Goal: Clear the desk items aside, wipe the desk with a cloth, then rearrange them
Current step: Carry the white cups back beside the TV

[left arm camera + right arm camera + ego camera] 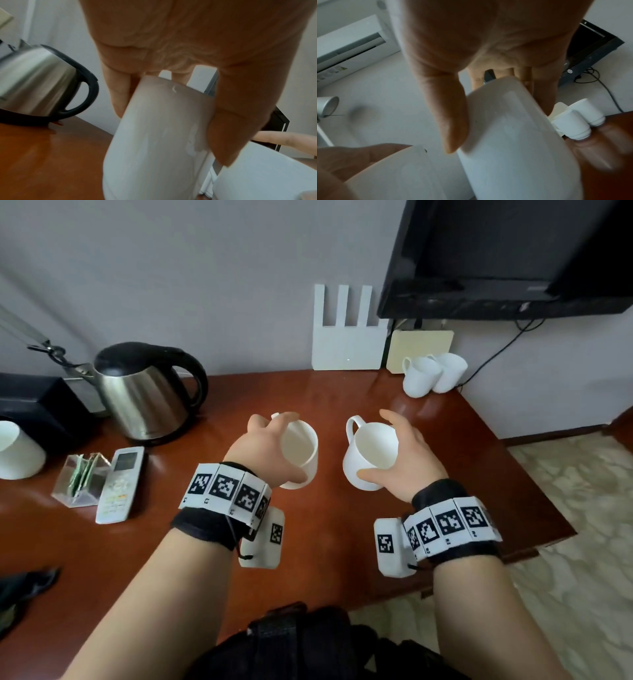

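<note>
Over the middle of the reddish-brown desk [205, 542] I hold two white mugs. My left hand [270, 446] grips the left mug [301, 450] from above by its rim, thumb on the near side and fingers on the far side. The left wrist view shows that mug [157, 135] between thumb and fingers. My right hand [400, 460] grips the right mug [370, 453] round its body, its handle pointing to the back left. In the right wrist view this mug [513, 142] sits between thumb and fingers. Both mugs look empty. No cloth is in view.
A steel kettle [147, 395] stands at the back left, a remote [120, 484] and a clear holder [82, 479] in front of it. Two upturned white mugs [431, 374] stand at the back right near a white router [346, 337]. A black screen [507, 258] hangs above.
</note>
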A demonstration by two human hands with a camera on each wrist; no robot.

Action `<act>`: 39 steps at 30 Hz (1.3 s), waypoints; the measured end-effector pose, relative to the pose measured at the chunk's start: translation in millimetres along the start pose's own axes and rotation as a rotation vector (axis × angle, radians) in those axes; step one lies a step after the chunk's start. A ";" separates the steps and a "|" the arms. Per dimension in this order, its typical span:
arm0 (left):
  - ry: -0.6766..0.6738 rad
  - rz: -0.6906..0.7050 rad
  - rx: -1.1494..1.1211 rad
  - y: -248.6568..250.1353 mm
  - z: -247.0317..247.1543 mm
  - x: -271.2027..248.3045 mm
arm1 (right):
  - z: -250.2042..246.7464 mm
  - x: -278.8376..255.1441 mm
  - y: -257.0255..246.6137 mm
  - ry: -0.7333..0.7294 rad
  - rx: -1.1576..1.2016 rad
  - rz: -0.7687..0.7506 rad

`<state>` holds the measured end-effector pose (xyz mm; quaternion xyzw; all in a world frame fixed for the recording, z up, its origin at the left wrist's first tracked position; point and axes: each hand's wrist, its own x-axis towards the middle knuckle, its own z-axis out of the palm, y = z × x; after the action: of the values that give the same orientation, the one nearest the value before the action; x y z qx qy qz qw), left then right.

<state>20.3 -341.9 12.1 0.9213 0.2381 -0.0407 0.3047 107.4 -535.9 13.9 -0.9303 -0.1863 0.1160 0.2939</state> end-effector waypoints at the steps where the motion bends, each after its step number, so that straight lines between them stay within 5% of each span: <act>1: -0.002 0.004 0.008 6.5 1.6 9.8 | -4.9 7.1 4.2 -0.007 -0.005 0.005; 14: -0.051 0.052 0.101 108.9 45.0 104.6 | -72.0 108.9 79.1 -0.064 -0.067 -0.014; 29: -0.087 -0.163 0.056 252.1 165.6 193.0 | -148.5 238.4 244.0 -0.218 -0.122 -0.086; 39: -0.163 -0.251 0.056 289.3 210.8 252.0 | -155.3 290.4 288.5 -0.275 -0.140 -0.109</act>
<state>391.8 -562.8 -57.5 0.8861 0.3246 -0.1595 0.2898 500.7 -712.2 -62.9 -0.9124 -0.2824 0.2129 0.2058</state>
